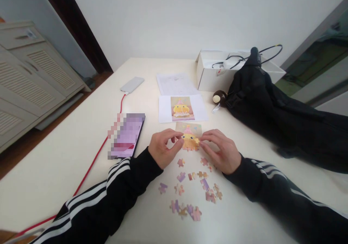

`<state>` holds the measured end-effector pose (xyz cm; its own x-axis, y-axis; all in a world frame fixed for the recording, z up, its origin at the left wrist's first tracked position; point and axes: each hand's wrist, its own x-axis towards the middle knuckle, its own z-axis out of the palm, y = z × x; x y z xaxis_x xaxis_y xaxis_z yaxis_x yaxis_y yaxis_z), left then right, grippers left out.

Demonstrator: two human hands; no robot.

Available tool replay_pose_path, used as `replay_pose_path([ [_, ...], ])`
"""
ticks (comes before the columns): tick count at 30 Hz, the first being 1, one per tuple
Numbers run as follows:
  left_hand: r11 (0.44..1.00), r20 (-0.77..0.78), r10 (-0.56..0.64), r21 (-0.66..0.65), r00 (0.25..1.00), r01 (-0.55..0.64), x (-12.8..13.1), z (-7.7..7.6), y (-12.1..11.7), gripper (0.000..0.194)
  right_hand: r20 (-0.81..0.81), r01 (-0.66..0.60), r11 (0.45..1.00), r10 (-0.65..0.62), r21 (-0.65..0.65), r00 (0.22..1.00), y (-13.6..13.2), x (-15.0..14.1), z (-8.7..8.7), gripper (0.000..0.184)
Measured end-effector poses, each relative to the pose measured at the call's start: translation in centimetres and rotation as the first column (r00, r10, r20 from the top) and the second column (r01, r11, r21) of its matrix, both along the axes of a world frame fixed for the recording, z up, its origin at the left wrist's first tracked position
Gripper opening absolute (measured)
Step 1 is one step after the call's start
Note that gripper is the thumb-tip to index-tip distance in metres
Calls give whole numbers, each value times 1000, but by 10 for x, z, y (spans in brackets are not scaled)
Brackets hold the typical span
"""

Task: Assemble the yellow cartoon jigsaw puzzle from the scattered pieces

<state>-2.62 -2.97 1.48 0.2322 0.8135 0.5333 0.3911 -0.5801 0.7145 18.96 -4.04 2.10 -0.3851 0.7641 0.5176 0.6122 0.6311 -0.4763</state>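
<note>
A partly joined jigsaw puzzle (189, 132) lies flat before me, showing a yellow cartoon figure with a pink hat. At its left edge, my left hand (165, 147) has thumb and index finger closed on the joined pieces. My right hand (223, 151) pinches a small yellow puzzle piece (197, 141) against the right edge. Whether that piece is locked in cannot be made out. Loose pieces lie nearer me, among them a pink one (181, 162), a purple one (163, 188) and a brown one (218, 191).
Behind the puzzle is a printed reference picture (181, 109), with another paper sheet (176, 84) beyond. A phone (127, 135), power bank (132, 85) and red cable (94, 160) are on the left. A black bag (261, 106) and white box (210, 78) occupy the right.
</note>
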Motion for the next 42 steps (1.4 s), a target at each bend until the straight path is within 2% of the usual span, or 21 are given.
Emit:
replay_pose_path([
  [2,971,108,-36,-230,994,60,5,4,-5,20,-39,18,999,-19,-27,999,1,-17,7,7],
  [4,906,254,36,-417,967,76,7,5,-8,29,-97,60,997,-64,-42,993,4,-34,13,7],
  [5,880,318,95,-470,943,70,7,6,-9,32,-129,75,996,-80,-44,988,5,-42,15,7],
  [7,865,396,188,-500,899,40,5,7,-9,32,-187,82,996,-89,-45,978,8,-53,21,7],
  [11,914,438,207,-405,875,-14,-3,5,1,25,-207,-56,996,40,-74,978,13,-55,30,7],
  [14,910,440,165,-413,883,36,-12,-2,11,26,-204,-48,996,33,-69,979,18,-39,30,9],
  [16,918,323,64,-389,944,71,-19,-7,17,23,-194,19,999,-28,-46,981,22,-26,24,10],
  [18,963,110,-47,-258,993,74,-24,-10,21,19,-179,79,997,-80,-16,981,27,-13,13,11],
  [20,991,-62,-64,-118,996,56,-27,-13,23,16,-169,89,996,-84,20,982,31,-4,0,11],
  [23,997,-155,-63,-60,986,55,-28,-16,25,10,-137,47,998,-41,39,990,35,1,-14,13],
  [26,993,-222,-114,-34,968,110,-27,-20,27,13,-130,3,999,3,51,991,36,-1,-19,13],
  [34,994,-250,-93,30,964,104,-23,-28,32,11,-96,-23,999,27,34,995,35,-2,-17,13],
  [42,997,-211,-50,41,976,60,-27,-25,33,14,-80,-37,999,40,38,996,36,-1,-20,14],
])
